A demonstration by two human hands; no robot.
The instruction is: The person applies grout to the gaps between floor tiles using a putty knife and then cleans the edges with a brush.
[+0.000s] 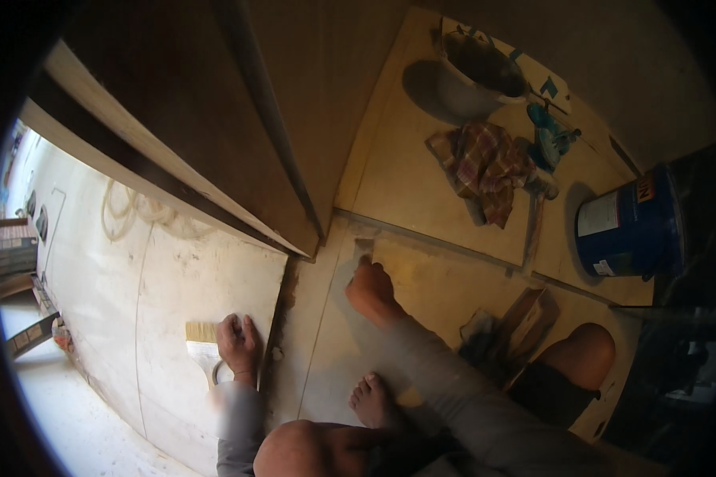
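**Scraper on the floor board, brush lying by the other hand**

Scraper (pixel 363 248) is lying with its long axis running roughly up the picture, away from the person, its flat blade end pointing toward the seam where two pale plywood sheets (pixel 406 171) meet. The right hand (pixel 370 288) is closing over its handle end, fingers curled tight, so only the blade is showing beyond the knuckles. The left hand (pixel 238 343) is resting palm down on a whitish panel (pixel 175 294), fingers spread flat and gripping nothing. Just beside its fingertips, on the person's left, a wide paintbrush (pixel 202 340) is lying with its pale bristles pointing away from the person and its ferrule toward them (whether the hand is touching it cannot be told). The two hands are sitting well apart, a dark gap in the flooring between them.

A bare foot (pixel 370 401) is resting near the right forearm. Farther off on the plywood, a checked cloth (pixel 481 167) is lying crumpled between a metal bucket (pixel 477 75) and a blue paint can (pixel 628 226), with a teal power tool (pixel 550 139) just beside the cloth.
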